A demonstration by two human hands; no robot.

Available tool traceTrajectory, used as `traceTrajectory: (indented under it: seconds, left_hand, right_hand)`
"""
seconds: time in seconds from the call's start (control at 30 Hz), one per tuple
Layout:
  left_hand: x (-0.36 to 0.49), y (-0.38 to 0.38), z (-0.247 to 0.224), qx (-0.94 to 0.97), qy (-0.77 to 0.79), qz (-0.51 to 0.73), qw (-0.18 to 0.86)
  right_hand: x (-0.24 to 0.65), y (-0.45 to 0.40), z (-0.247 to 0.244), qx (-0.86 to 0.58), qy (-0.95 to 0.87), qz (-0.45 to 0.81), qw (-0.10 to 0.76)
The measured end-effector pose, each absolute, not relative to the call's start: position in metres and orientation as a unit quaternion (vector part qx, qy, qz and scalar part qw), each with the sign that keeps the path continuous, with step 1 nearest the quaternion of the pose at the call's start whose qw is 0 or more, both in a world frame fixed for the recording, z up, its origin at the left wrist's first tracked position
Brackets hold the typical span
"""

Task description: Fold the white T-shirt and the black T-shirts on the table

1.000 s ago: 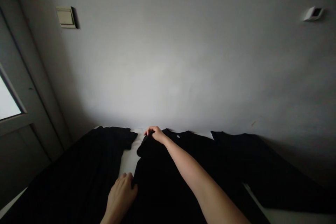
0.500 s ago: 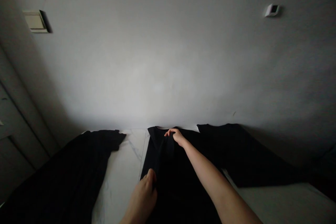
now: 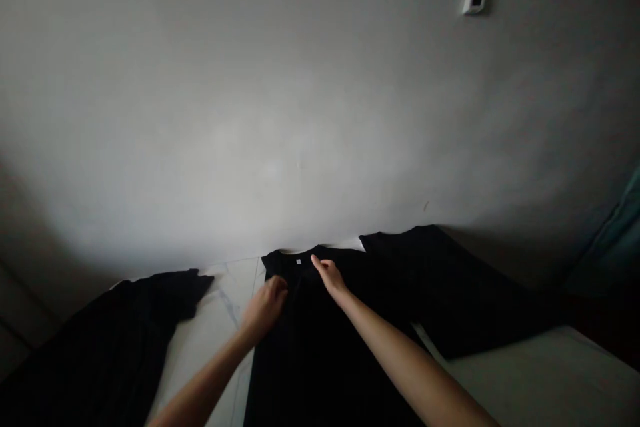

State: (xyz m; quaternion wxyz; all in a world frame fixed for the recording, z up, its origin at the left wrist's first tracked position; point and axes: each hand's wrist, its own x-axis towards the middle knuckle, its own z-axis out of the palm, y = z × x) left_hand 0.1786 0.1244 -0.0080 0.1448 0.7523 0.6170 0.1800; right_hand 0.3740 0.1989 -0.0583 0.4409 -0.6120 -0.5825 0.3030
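Note:
A black shirt (image 3: 320,347) lies spread in the middle, its neckline toward the wall and a small white label (image 3: 299,261) showing inside the collar. My left hand (image 3: 267,303) is at the upper left part of this shirt with its fingers curled in on the cloth. Just right of the label, my right hand (image 3: 331,275) rests by the neckline, thumb and fingers stretched out and apart. The lower part of the shirt runs out of view at the bottom.
Another black garment (image 3: 115,333) lies to the left, and a third black garment (image 3: 450,293) to the right, beside the middle shirt. All lie on a pale marble-patterned surface (image 3: 210,333) against a grey wall (image 3: 280,113). A small white device (image 3: 474,1) is fixed up on the wall.
My left hand has moved up along the shirt toward its shoulder. My right hand has let go of the lifted cloth; the neckline now lies flatter and the label shows. The view has shifted right.

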Motion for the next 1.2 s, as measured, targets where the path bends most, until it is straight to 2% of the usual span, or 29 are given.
traceTrajectory:
  seconds: [0.1,0.3,0.67,0.83,1.0,1.2]
  left_hand:
    - [0.151,0.200,0.006,0.756,0.623,0.182,0.088]
    - [0.106,0.275,0.005,0.814,0.555,0.138,0.104]
    - [0.113,0.281,-0.006,0.843,0.480,0.200,0.140]
    - [0.119,0.293,-0.008,0.848,0.499,0.136,0.120]
    - [0.119,0.295,-0.011,0.836,0.543,0.062,0.051]
    - [0.130,0.283,-0.013,0.825,0.564,0.012,-0.021]
  right_hand:
    - [0.372,0.193,-0.063,-0.652,-0.560,0.292,0.419]
    - [0.367,0.186,-0.071,-0.656,-0.581,0.272,0.398]
    - [0.352,0.186,-0.100,-0.660,-0.596,0.162,0.426]
    - [0.348,0.187,-0.112,-0.661,-0.589,0.114,0.451]
    - [0.347,0.181,-0.111,-0.660,-0.572,0.070,0.483]
    - [0.346,0.167,-0.094,-0.668,-0.582,-0.006,0.463]
